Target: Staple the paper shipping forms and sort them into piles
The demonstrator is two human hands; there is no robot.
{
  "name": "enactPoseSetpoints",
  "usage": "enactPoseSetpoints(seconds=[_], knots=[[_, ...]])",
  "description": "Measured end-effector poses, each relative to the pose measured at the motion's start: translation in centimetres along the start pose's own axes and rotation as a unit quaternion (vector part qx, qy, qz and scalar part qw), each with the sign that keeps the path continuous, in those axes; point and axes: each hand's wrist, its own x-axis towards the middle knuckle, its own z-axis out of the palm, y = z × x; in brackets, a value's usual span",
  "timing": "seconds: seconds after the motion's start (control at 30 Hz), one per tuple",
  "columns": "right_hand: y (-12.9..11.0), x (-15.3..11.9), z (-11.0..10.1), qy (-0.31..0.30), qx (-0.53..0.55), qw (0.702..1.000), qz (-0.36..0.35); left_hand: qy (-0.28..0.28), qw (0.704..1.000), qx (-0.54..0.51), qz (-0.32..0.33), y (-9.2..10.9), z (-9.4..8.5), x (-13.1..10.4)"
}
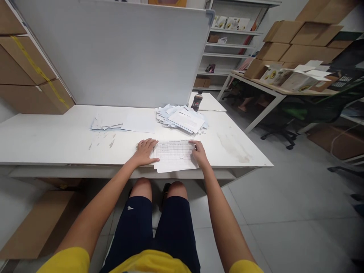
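A printed form with a table grid lies on other sheets at the desk's front edge, its lower part jutting over the edge. Against its left side rests my left hand, fingers stretched and spread, thumb on the paper. My right hand is at the form's right side, fingers curled and closed on its edge near the top corner. Behind the form, a messy pile of papers is heaped. Farther left lie a blank white sheet and some torn-looking papers.
A cola bottle stands behind the pile. The whiteboard rises along the desk's back. Cardboard boxes are stacked at left, with another carton on the floor. On the right are a second table and an office chair.
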Motion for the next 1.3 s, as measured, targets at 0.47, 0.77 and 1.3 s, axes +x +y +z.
enactPoseSetpoints(seconds=[0.47, 0.77, 1.3], knots=[[1.0, 0.1, -0.1, -0.015, 0.065, 0.997, 0.037, 0.085, 0.990, 0.029, -0.106, 0.1, 0.5, 0.3], [0.9, 0.2, 0.0, -0.048, 0.070, 0.996, 0.003, 0.106, 0.985, 0.035, -0.132, 0.3, 0.0, 0.2], [0.9, 0.3, 0.4, -0.075, -0.007, 0.997, 0.008, 0.053, 0.990, 0.038, -0.125, 0.6, -0.1, 0.3]])
